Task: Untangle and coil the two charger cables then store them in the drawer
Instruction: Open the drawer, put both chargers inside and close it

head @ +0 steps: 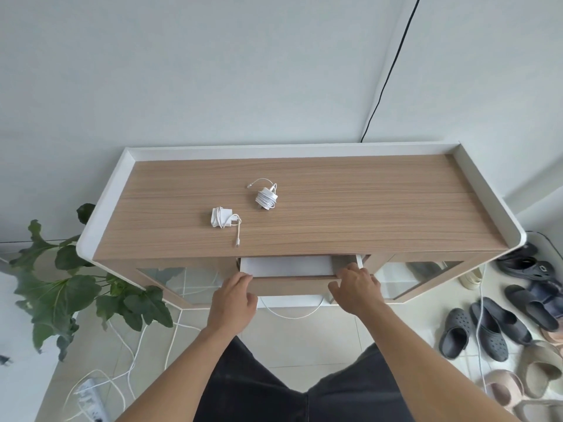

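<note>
1. The drawer (292, 286) stands part-way out of the cabinet (365, 208), at 6 o'clock of its wooden top, with its white inside showing.
2. The left hand (234, 296) grips the left end of the drawer front, fingers curled over its top edge.
3. The right hand (356, 290) grips the right end the same way.
4. Both cables lie coiled on the top. The near charger (221, 217) is at 11 o'clock from the drawer. The far charger (266, 198) is at 2 o'clock from the near one, and they lie apart.
5. A plant (76, 293) stands at 8 o'clock of the cabinet and shoes (487, 324) lie at 4 o'clock.
</note>
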A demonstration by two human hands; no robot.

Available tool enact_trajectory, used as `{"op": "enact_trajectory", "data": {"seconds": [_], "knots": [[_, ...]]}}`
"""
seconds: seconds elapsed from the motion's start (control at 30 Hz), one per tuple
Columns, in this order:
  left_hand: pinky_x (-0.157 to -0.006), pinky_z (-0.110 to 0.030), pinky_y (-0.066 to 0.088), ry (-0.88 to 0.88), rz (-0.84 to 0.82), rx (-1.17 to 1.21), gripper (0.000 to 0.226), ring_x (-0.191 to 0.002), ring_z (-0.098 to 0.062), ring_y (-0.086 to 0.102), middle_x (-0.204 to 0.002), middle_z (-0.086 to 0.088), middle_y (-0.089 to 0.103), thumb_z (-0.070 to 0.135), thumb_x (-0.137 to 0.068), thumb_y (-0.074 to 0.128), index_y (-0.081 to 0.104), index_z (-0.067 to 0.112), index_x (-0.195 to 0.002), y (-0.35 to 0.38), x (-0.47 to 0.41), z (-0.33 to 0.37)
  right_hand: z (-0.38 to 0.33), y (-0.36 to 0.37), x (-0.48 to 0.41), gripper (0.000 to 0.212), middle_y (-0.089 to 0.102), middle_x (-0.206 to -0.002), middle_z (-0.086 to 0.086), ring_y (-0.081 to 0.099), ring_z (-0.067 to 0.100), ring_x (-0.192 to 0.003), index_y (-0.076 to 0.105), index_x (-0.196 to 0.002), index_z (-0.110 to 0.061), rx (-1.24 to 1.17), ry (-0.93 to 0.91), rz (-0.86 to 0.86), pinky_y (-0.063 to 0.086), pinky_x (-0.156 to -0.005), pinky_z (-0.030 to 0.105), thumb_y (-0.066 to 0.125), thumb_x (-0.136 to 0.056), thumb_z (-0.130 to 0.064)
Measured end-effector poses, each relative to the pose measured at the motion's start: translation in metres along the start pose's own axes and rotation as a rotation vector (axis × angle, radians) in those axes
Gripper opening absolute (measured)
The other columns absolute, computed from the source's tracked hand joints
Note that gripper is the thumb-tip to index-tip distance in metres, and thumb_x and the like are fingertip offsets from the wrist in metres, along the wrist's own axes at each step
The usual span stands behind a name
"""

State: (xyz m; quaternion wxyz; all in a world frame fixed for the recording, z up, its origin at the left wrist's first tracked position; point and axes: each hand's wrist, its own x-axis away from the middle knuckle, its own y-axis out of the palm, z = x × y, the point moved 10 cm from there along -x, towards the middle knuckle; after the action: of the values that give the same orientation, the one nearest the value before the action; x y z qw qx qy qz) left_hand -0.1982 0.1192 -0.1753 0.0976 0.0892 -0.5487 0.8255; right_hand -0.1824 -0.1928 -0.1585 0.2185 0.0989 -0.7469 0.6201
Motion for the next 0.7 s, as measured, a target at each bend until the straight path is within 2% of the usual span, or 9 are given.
{"op": "enact_trajectory", "data": {"seconds": [0.07, 0.13, 0.23, 0.37, 0.57, 0.7], "knots": [[-0.110, -0.041, 0.052, -0.012, -0.008, -0.009, 0.043, -0.139, -0.017, 0.057, -0.148, 0.007, 0.059, 0.025, -0.108, 0.052, 0.063, 0.018, -0.148, -0.001, 0.002, -0.001, -0.001, 0.002, 0.002, 0.043, 0.060, -0.141, 0.001, 0.054, 0.026, -0.134, 0.069, -0.136, -0.019, -0.005, -0.007, -0.020, 0.044, -0.116, 0.050, 0.049, -0.106, -0.043], [-0.106, -0.041, 0.053, -0.036, 0.004, 0.046, 0.040, -0.134, -0.018, 0.059, -0.142, 0.007, 0.062, 0.026, -0.108, 0.052, 0.065, 0.018, -0.145, -0.007, 0.003, -0.003, -0.005, 0.001, 0.005, 0.047, 0.060, -0.147, 0.000, 0.052, 0.025, -0.140, 0.064, -0.145, -0.024, -0.047, -0.025, -0.021, 0.045, -0.117, 0.051, 0.049, -0.106, -0.045], [-0.104, -0.041, 0.053, -0.077, 0.073, 0.178, 0.035, -0.127, -0.018, 0.061, -0.135, 0.007, 0.061, 0.026, -0.107, 0.055, 0.067, 0.019, -0.140, -0.026, -0.002, -0.008, -0.019, -0.010, 0.002, 0.050, 0.058, -0.152, 0.000, 0.050, 0.025, -0.144, 0.060, -0.151, -0.025, -0.122, -0.065, 0.015, 0.048, -0.114, 0.048, 0.050, -0.107, -0.046], [-0.105, -0.039, 0.050, -0.109, 0.191, 0.300, 0.025, -0.128, -0.023, 0.060, -0.130, 0.005, 0.062, 0.021, -0.104, 0.061, 0.071, 0.018, -0.126, -0.062, -0.021, -0.017, -0.050, -0.038, -0.015, 0.048, 0.061, -0.146, 0.003, 0.051, 0.029, -0.141, 0.059, -0.149, -0.019, -0.176, -0.140, 0.074, 0.049, -0.111, 0.045, 0.054, -0.107, -0.043], [-0.111, -0.039, 0.045, -0.154, 0.270, 0.315, 0.037, -0.134, -0.028, 0.055, -0.139, -0.005, 0.056, 0.022, -0.103, 0.063, 0.063, 0.014, -0.140, -0.116, -0.068, -0.031, -0.110, -0.080, -0.062, 0.055, 0.058, -0.147, 0.008, 0.054, 0.033, -0.140, 0.054, -0.153, -0.018, -0.261, -0.226, 0.127, 0.049, -0.109, 0.045, 0.061, -0.104, -0.042], [-0.115, -0.044, 0.043, -0.178, 0.289, 0.315, 0.053, -0.136, -0.035, 0.052, -0.141, -0.011, 0.054, 0.027, -0.099, 0.072, 0.057, 0.013, -0.147, -0.129, -0.110, -0.048, -0.147, -0.099, -0.095, 0.065, 0.050, -0.151, 0.009, 0.056, 0.037, -0.135, 0.046, -0.158, -0.018, -0.289, -0.261, 0.174, 0.051, -0.103, 0.046, 0.068, -0.102, -0.041]]}}
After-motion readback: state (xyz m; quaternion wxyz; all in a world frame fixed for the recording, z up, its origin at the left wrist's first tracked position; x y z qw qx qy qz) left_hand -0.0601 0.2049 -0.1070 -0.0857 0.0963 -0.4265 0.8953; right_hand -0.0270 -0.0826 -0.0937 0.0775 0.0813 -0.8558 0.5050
